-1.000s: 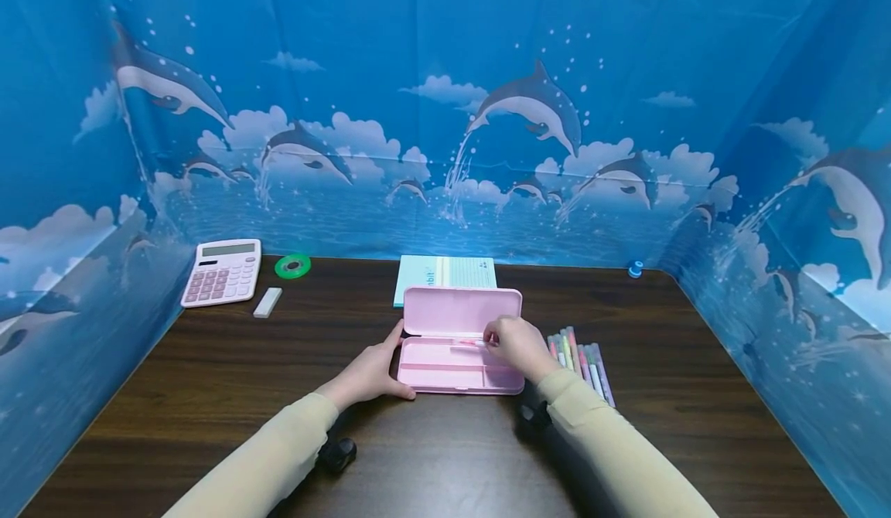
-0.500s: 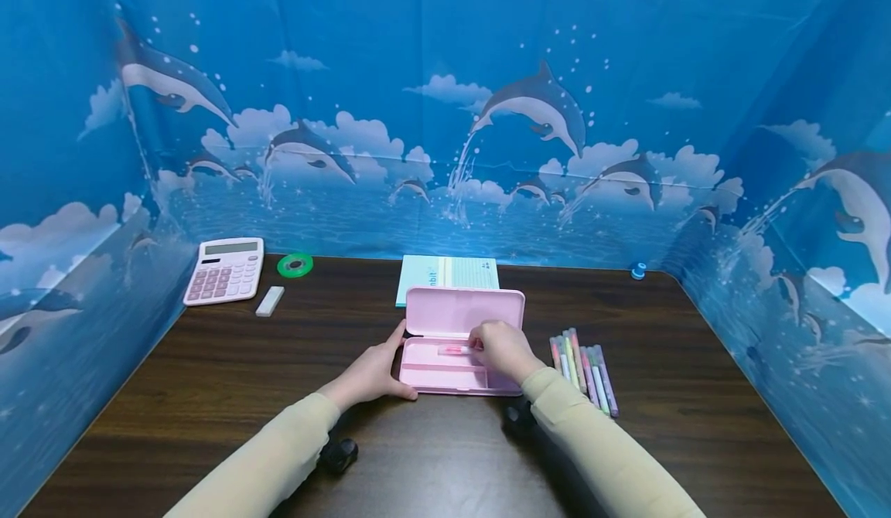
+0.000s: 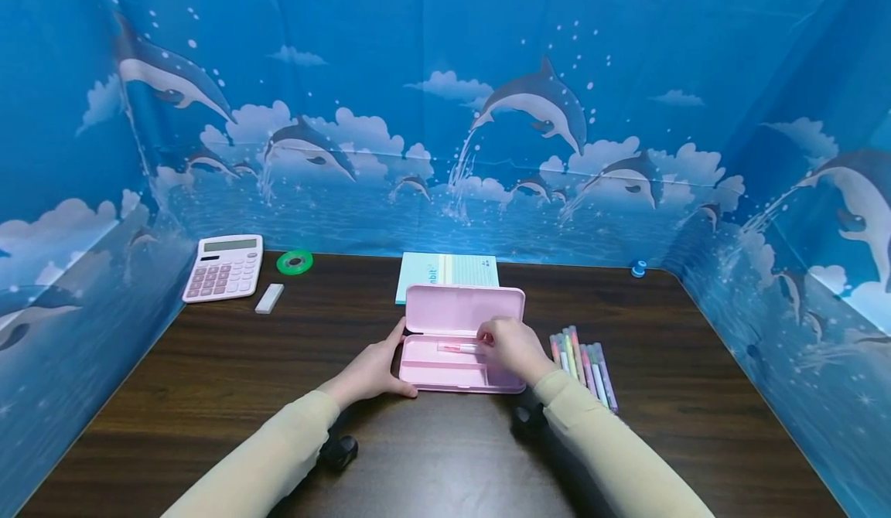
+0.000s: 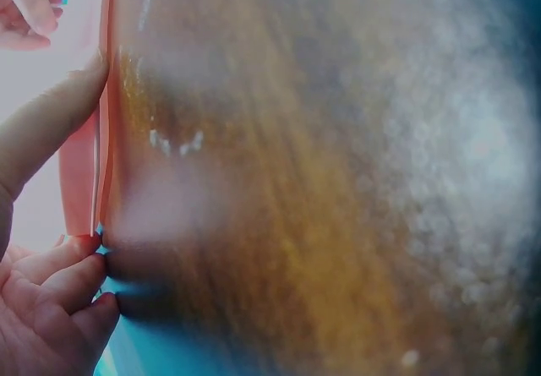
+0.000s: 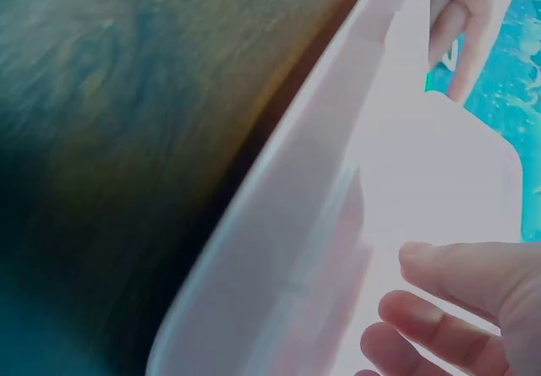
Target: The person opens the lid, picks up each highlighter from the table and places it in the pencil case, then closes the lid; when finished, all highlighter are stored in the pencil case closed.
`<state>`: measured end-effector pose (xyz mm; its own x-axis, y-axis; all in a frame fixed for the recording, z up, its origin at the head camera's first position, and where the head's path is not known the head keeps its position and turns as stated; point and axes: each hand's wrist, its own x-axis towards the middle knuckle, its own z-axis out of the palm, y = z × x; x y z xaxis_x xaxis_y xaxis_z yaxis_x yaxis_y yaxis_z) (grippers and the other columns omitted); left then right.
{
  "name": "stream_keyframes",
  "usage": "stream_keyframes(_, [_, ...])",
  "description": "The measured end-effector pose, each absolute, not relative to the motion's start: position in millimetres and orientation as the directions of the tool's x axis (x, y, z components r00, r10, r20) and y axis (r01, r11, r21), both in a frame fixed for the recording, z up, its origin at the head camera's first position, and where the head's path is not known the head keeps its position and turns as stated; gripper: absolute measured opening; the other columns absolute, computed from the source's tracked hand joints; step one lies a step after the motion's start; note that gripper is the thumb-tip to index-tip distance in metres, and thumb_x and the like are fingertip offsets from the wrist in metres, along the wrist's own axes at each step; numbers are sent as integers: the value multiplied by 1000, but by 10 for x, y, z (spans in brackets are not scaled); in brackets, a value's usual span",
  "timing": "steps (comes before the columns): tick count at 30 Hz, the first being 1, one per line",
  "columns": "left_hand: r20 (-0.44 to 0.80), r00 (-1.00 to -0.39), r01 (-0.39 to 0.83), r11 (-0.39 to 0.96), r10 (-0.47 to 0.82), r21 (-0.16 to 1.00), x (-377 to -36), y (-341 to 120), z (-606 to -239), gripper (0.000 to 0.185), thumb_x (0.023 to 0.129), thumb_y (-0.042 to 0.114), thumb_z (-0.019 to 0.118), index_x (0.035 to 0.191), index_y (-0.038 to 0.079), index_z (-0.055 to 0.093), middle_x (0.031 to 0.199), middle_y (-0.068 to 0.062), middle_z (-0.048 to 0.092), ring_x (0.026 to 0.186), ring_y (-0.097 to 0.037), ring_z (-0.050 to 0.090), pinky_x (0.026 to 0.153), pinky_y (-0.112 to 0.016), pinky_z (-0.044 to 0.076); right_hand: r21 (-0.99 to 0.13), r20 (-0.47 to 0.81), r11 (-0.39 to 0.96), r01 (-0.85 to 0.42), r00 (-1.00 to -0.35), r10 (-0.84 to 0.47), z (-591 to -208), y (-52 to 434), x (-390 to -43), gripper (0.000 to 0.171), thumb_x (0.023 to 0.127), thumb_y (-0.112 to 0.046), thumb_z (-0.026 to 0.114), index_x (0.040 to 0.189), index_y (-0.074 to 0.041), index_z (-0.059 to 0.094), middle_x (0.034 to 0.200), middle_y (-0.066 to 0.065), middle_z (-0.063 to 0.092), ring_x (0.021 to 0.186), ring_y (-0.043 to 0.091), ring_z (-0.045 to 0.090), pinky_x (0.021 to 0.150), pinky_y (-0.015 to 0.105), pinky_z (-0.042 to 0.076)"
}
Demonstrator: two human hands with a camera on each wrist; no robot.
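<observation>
The slim pink-and-white plastic pen (image 3: 457, 347) lies lengthwise in the rear comp. of the open pale-pink rectangular hard-plastic pencil case (image 3: 445, 387), its R end by the R hand (image 3: 513, 346). R thumb & fingers look apart in the R wrist view, w/ a gap btwn & nothing visibly pinched; can't tell if a fingertip touches the pen. L hand (image 3: 369, 371) grips the case's L end, thumb on the front edge, other fingers round by the rear corner. Handling (judgement only): pen is prob. v. light, stiff, smooth, a bit slippery & apt to roll; best hold = thumb + index mid-barrel, since the comp. wall leaves little finger room at the ends. Case looks light, rigid, thin-walled, prob. slides easily on the dark wood-grain table (image 3: 445, 456), so bracing it at one end makes sense. Hold it by the base walls, not the opened pale-pink lid (image 3: 445, 309), b/c a tug there could tip it or strain the hinge. The slim multicoloured pens (image 3: 599, 375) side by side just R of the case look equally light & stiff; a nudge could scatter them, so take each round the middle.
</observation>
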<state>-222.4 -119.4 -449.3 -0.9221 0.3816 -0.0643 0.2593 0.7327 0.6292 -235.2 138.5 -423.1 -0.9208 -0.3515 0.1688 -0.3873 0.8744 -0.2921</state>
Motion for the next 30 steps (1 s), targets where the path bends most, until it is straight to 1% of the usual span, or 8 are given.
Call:
stream_keyframes(5, [-66,-922,258,734,380,629,-2247,-1179,-4486,124,63,36,88,153,7,7,143,-15,46,126,-30,48,105,-48,36,-319,229,869,-377,-921,-316,-4164,1549,-2303,7,79,-15,77,81,-12,72,69,-3,59,60,9,49,58,26,45])
stream_keyframes(10, [-64,-923,257,733,379,629,-2252,-1180,-4502,125,63,36,89,153,8,7,143,-15,45,125,-30,48,104,-49,37,-341,255,873,-348,-928,-270,-4120,1762,-2254,7,79,-12,77,84,-9,73,72,1,63,62,10,50,60,26,48])
stream_keyframes(15, [-67,-922,260,736,382,625,-2243,-1191,-4528,126,62,38,88,153,5,7,142,-16,46,125,-30,48,103,-49,38,-360,222,891,-276,-953,-205,-4091,2008,-2191,9,80,-14,75,87,-9,73,76,1,65,64,11,53,61,28,50])
stream_keyframes(20, [-57,-924,266,740,379,618,-2236,-1228,-4544,126,62,38,89,152,3,7,141,-16,47,124,-30,49,102,-49,38,-390,183,892,-228,-969,-168,-4101,2257,-2141,10,82,-14,74,90,-8,73,77,1,65,66,11,55,62,28,51])
stream_keyframes(25, [-54,-923,269,740,380,616,-2238,-1227,-4543,126,62,38,88,152,3,7,140,-17,48,124,-30,50,102,-49,38,-394,166,898,-198,-976,-143,-4133,2523,-2092,11,82,-11,73,92,-4,72,77,3,65,66,12,55,62,30,51])
stream_keyframes(30, [-60,-918,272,734,392,622,-2244,-1188,-4537,125,63,38,88,152,4,7,140,-17,48,124,-31,49,103,-49,37,-403,122,905,-135,-988,-93,-4170,2772,-2001,13,83,-11,72,93,-2,71,78,4,65,65,14,53,61,30,51])
